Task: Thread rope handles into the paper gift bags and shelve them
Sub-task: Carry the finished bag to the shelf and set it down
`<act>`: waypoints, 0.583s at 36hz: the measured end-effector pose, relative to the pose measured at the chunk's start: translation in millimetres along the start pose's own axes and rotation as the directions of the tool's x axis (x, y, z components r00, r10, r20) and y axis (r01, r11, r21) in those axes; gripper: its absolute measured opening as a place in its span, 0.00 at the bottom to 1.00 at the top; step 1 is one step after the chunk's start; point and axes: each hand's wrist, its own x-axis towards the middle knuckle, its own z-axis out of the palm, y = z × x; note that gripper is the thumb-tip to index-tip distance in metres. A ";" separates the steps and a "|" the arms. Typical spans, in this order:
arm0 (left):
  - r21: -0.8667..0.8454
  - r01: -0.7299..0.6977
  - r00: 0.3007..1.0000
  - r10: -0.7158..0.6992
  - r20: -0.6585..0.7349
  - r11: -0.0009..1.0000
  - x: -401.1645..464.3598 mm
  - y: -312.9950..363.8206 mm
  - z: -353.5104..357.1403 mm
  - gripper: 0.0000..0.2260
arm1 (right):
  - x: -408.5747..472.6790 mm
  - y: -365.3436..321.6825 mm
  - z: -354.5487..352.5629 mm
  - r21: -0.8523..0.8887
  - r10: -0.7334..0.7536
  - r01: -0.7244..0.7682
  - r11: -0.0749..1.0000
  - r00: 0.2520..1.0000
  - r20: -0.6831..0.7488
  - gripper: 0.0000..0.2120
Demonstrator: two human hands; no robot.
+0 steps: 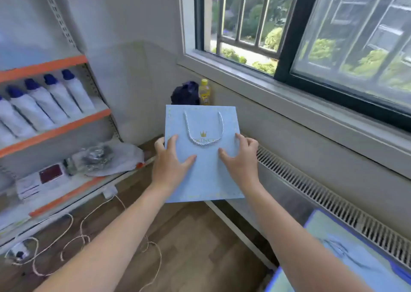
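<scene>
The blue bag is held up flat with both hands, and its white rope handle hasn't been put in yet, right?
Not quite. The head view shows the white rope handle already threaded, hanging in a loop over the gold crown print. The rest holds: the blue bag is held flat by the left hand and right hand.

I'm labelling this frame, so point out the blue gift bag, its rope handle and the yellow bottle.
blue gift bag point(205, 180): head view, lower front panel.
rope handle point(203, 143): head view, bottom of loop.
yellow bottle point(204, 90): head view, body below cap.

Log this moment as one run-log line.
stage: carrying | bag: light blue gift bag, flat, rope handle threaded | left hand: holds left edge | right hand: holds right edge
</scene>
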 end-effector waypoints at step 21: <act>0.049 0.314 0.852 -0.259 -0.456 0.948 179.3 -178.1 -192.5 0.33 | 151.0 -218.1 294.3 0.151 -0.338 0.302 0.941 0.843 0.418 0.31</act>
